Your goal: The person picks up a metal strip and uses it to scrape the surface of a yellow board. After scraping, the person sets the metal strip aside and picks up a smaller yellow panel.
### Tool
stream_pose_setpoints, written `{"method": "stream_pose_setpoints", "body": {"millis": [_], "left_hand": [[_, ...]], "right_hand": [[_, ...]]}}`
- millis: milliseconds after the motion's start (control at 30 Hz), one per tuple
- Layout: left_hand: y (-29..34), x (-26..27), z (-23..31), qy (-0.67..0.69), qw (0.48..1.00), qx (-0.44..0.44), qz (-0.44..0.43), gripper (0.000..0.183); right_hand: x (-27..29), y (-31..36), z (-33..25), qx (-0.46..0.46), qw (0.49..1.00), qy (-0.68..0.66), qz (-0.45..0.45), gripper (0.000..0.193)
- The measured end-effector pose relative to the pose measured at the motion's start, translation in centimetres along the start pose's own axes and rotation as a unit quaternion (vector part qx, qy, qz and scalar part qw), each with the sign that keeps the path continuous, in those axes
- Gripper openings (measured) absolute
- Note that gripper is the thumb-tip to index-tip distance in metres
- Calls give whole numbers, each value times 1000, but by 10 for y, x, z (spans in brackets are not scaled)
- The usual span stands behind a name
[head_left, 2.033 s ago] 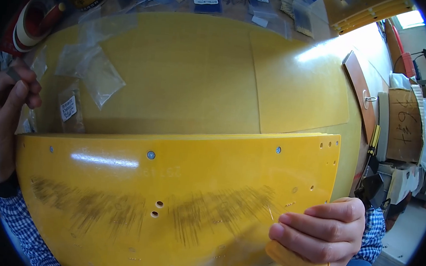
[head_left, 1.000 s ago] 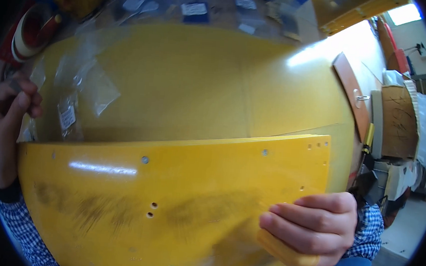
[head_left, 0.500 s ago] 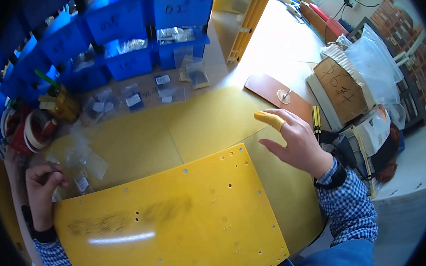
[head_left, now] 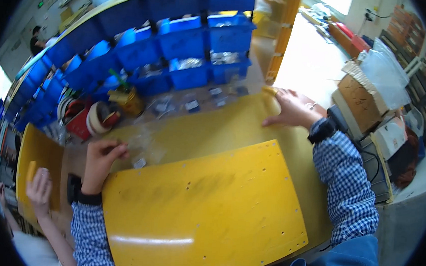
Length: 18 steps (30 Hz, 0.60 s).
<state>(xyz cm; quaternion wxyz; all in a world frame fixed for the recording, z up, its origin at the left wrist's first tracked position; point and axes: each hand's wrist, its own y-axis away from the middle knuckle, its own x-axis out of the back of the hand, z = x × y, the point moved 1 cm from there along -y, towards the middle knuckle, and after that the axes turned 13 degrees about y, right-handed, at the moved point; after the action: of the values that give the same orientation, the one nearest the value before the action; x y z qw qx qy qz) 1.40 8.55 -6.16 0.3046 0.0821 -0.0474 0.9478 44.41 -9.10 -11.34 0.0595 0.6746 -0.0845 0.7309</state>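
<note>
A large yellow panel point(head_left: 207, 202) with small holes and dark smudges lies in front of me. My left hand point(head_left: 103, 162) is closed in a pinch beside its far left corner; whatever is between the fingertips is too small to make out. Next to that hand are clear plastic bags point(head_left: 147, 145), one with a white label. My right hand point(head_left: 292, 109), wearing a yellow finger cot, reaches beyond the panel's far right corner with thumb and fingers apart. It covers most of the brown board, and a pale round piece point(head_left: 310, 105) shows beside the wrist.
Blue parts bins point(head_left: 187, 43) stand in rows at the back. Tape rolls point(head_left: 96, 118) and a yellow tool cup point(head_left: 133, 101) sit at left. A co-worker's hand point(head_left: 39, 189) is raised left of my arm. An open cardboard box point(head_left: 358, 97) stands at right.
The view has swung left and up, bringing in a co-worker's hand and people behind the bins. My right hand has moved forward over the brown board. The left hand stays pinched by the panel's corner.
</note>
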Motion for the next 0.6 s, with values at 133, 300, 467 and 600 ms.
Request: {"method": "stream_pose_setpoints", "body": {"millis": [133, 300, 467, 600], "left_hand": [[5, -5, 14, -40, 998, -37, 30, 14], [21, 11, 25, 45, 997, -67, 21, 14], [34, 19, 38, 48, 996, -82, 1, 13], [41, 14, 48, 53, 995, -89, 4, 12]], "right_hand": [[5, -23, 13, -22, 998, -38, -52, 102], [7, -32, 15, -84, 980, -173, 53, 74], [24, -38, 27, -48, 917, -386, 92, 32], [39, -39, 20, 7, 870, -471, 145, 23]]}}
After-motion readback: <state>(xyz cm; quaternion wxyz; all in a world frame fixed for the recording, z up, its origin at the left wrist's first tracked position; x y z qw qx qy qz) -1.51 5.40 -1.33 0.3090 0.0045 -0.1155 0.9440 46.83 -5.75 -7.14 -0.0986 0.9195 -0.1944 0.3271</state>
